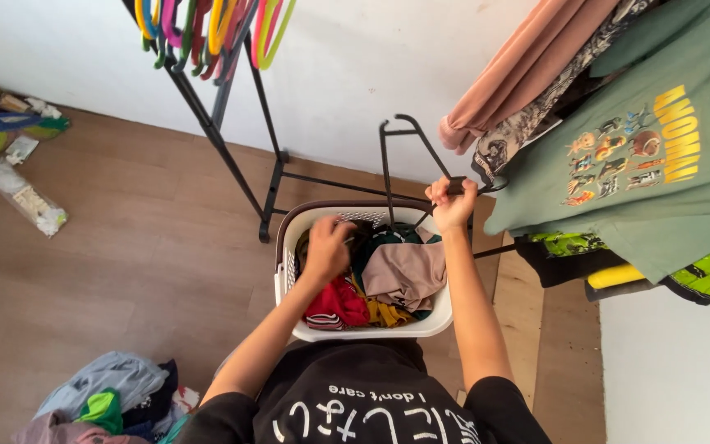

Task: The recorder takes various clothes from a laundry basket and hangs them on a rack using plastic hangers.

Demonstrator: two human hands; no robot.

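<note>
Below, left hand [327, 249] among laundry [388, 284].

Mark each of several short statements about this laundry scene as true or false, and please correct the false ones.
1. The left hand reaches into the white laundry basket. True.
2. The right hand holds a yellow hanger. False: it grips a black hanger, raised above the basket.
3. The basket is empty. False: it holds crumpled clothes, among them a beige garment and a red garment.
4. A green printed T-shirt hangs at the right of the basket. True.
5. The colourful hangers lie on the floor. False: they hang on the black rack at the upper left.
6. A pile of clothes lies on the wooden floor at the lower left. True.
</note>
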